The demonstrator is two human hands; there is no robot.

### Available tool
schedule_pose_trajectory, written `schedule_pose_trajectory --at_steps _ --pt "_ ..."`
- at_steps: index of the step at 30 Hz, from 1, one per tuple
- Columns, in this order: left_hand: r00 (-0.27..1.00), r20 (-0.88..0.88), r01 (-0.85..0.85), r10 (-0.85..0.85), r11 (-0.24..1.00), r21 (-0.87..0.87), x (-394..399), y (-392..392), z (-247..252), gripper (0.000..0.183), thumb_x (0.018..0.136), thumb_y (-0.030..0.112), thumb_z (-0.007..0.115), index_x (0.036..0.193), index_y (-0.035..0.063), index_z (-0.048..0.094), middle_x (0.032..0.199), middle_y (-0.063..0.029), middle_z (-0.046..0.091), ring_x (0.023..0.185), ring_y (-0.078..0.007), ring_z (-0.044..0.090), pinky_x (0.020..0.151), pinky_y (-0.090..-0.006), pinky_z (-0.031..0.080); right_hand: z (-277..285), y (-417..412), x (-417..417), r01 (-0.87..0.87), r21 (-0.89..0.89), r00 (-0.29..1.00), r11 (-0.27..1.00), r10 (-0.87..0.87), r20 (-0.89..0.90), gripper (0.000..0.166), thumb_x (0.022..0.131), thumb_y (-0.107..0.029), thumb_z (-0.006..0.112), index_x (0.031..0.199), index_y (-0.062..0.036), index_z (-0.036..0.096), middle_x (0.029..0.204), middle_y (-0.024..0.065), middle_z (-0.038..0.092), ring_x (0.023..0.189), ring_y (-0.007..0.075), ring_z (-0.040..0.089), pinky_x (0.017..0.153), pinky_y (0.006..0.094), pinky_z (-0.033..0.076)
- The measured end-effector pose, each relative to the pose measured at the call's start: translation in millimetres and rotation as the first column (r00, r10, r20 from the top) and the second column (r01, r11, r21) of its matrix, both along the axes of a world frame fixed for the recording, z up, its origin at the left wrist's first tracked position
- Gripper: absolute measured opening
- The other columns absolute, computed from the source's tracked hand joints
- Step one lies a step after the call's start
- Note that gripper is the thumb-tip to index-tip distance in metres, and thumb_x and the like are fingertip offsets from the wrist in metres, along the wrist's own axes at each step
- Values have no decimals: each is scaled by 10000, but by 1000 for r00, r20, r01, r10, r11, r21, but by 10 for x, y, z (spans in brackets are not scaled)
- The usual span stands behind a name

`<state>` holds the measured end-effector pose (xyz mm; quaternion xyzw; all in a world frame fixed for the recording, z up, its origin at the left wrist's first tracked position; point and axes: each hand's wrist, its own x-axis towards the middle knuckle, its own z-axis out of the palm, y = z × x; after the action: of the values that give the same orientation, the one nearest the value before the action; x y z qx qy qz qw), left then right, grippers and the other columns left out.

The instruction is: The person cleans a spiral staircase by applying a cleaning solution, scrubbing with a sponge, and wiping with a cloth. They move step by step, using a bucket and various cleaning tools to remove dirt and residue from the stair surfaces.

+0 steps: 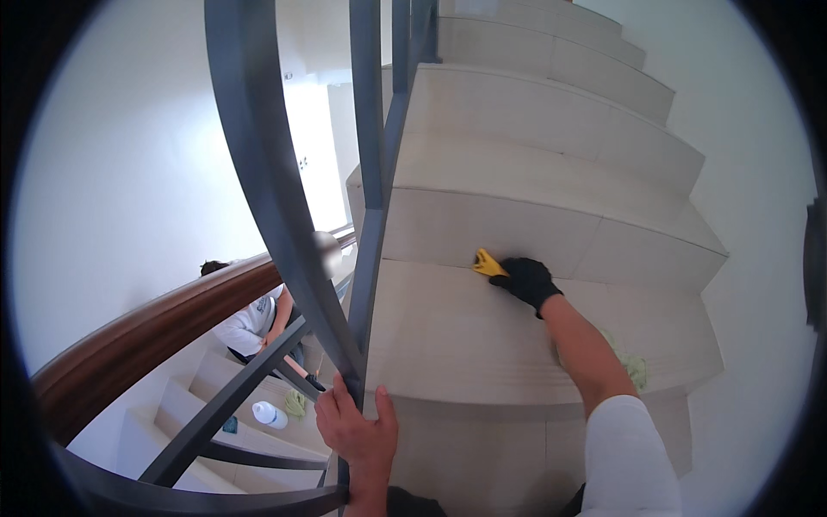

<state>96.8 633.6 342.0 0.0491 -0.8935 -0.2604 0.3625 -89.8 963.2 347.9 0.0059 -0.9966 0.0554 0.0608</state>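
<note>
My right hand [526, 281], in a black work glove, grips a yellow hand tool [489, 263], perhaps a scraper or grout tool. Its tip touches the joint where a beige tiled tread [446, 329] meets the riser [446, 226] behind it. Bare, my left hand [357, 423] holds the grey metal railing [371, 278] at the left edge of the stairs. Partly hidden under my right forearm, a pale green cloth [633, 369] lies on the same tread.
Tiled steps [504, 103] curve upward beside a white wall [756, 213]. Beyond the railing runs a brown wooden handrail [161, 329]. On lower steps sit another person [252, 323], a white bottle [269, 415], a green cloth [295, 403] and a dark pad [230, 424].
</note>
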Motion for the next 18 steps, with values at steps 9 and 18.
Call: schedule_pose_trajectory --at_steps 9,18 --pt "1000 14 16 -16 1000 -7 -15 23 -3 535 741 250 649 1145 -68 503 941 -190 485 886 -361 503 742 -440 415 -63 -762 -512 -122 23 987 992 124 -101 431 779 -505 584 942 -108 634 897 109 647 864 282 617 754 407 472" --pt "1000 -12 21 -22 1000 -21 -100 -16 -8 562 728 317 676 1120 -58 528 883 -157 494 823 -331 515 688 -423 414 -68 -1333 -754 -157 -45 985 987 153 -77 427 795 -500 581 915 -94 631 891 112 645 855 286 616 742 415 471"
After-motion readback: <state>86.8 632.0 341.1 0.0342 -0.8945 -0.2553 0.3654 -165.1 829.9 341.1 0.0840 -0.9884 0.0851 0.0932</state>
